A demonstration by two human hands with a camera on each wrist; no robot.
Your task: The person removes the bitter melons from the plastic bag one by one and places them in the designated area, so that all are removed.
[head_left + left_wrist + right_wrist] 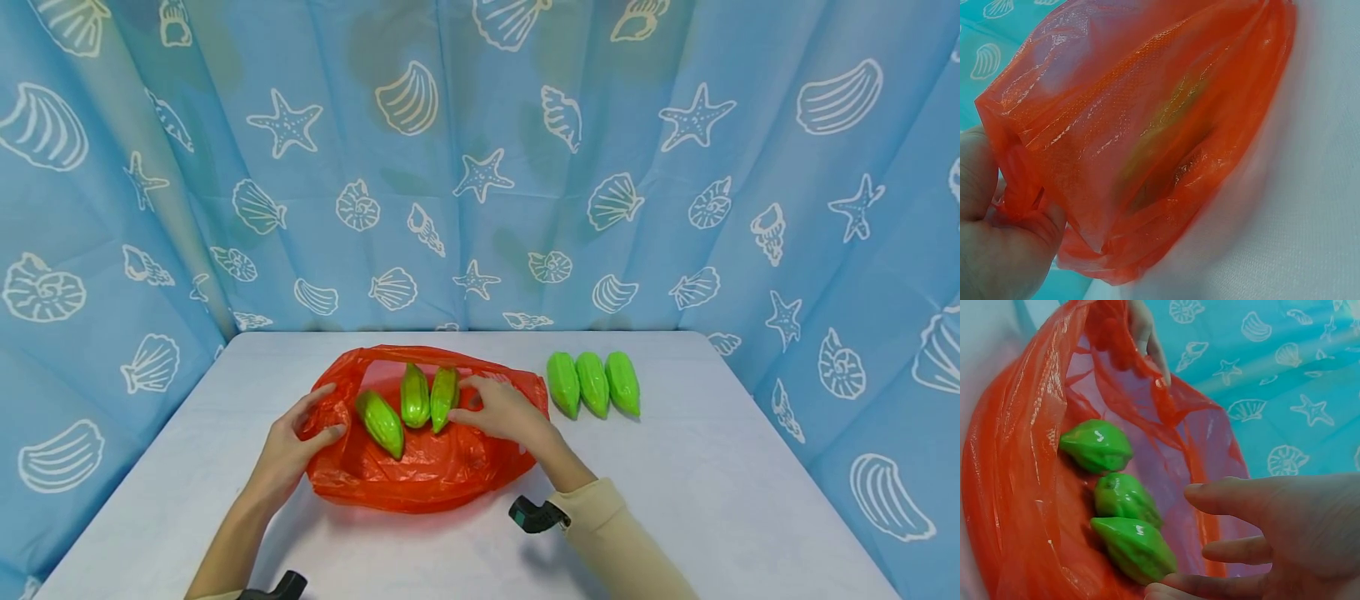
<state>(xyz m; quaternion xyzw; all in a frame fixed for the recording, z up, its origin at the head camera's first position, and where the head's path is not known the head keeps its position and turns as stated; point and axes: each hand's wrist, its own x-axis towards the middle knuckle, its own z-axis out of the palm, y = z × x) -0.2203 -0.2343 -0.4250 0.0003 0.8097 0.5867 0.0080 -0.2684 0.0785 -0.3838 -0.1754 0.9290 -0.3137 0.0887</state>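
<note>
A red plastic bag [457, 458] lies with its mouth spread wide, and three green star fruits sit inside: a left one [380, 425], a middle one [415, 397] and a right one [444, 398]. My left hand [292, 435] grips the bag's left rim, the film bunched between thumb and fingers in the left wrist view. Over the right part of the mouth is my right hand [512, 413], its fingers apart. In the right wrist view a lower fingertip is right at the nearest star fruit [1136, 549], with nothing gripped.
Three more green star fruits [592, 383] stand side by side on the white table [720, 467], just right of the bag. A blue curtain [480, 225] with white shell and starfish prints hangs behind the table and along both sides.
</note>
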